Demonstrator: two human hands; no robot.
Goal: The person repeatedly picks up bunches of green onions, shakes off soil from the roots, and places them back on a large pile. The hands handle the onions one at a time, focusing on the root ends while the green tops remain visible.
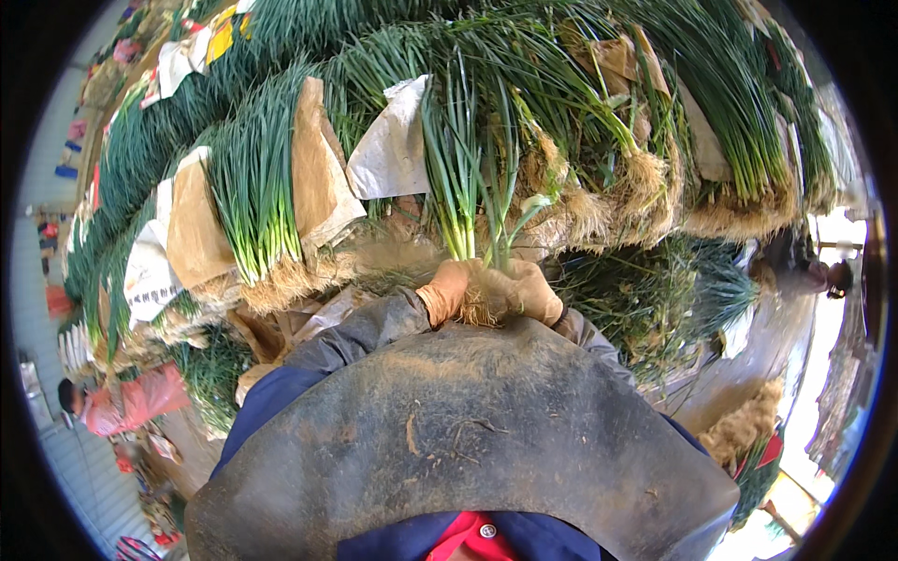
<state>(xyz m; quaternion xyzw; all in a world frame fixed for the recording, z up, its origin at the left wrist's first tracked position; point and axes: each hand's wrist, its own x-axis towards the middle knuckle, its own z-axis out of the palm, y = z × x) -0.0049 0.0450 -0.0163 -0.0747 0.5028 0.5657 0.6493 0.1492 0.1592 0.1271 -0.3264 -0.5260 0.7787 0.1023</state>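
My left hand [446,291], in an orange-tan glove, closes around the white stem bases of a bunch of green onions [459,217], whose leaves point away from me and whose roots hang over my dark apron [477,421]. Close beside it is my right hand [530,291], gloved and somewhat blurred, its fingers at the stems of a few green onion leaves [499,217]; its grip is not clear. Beyond my hands, loose green onions with shaggy roots [642,175] lie to the right, and a neat bundle of green onions [263,224] lies to the left.
Brown and white paper sheets [319,168] separate the onion bundles. A white sheet [393,147] lies just beyond my hands. Leaf scraps [631,301] are heaped at lower right. A person in pink [133,403] is at far left; another person [817,273] is at far right.
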